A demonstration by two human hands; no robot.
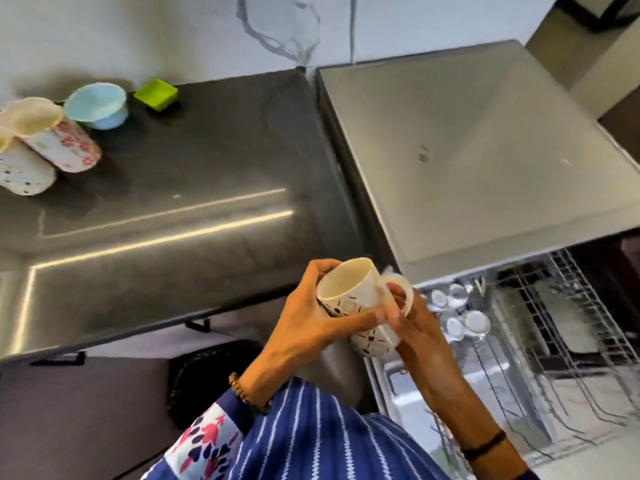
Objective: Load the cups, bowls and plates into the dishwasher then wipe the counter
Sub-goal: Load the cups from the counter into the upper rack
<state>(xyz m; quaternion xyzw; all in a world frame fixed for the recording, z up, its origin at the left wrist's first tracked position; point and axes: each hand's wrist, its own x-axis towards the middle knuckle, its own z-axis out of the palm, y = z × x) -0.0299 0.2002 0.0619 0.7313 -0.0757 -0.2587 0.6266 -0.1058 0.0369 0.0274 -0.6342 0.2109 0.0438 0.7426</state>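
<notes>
A cream mug (349, 289) with small dark marks is held in both hands just past the counter's front edge, beside the open dishwasher. My left hand (308, 323) wraps its body from the left, thumb across the front. My right hand (412, 323) has fingers curled through the handle. The dishwasher's wire rack (540, 327) is pulled out at the right, with a few pale cups (464, 320) in it. On the dark counter (194, 188) at the far left stand two patterned mugs (59, 140) (20, 168), a light blue bowl (97, 103) and a small green square dish (156, 93).
The dishwasher's grey top (467, 143) fills the upper right, next to the counter. A marbled white wall (173, 32) runs behind. Dark cabinet fronts with handles (59, 358) sit below the counter edge. My blue striped sleeve (311, 434) is at the bottom.
</notes>
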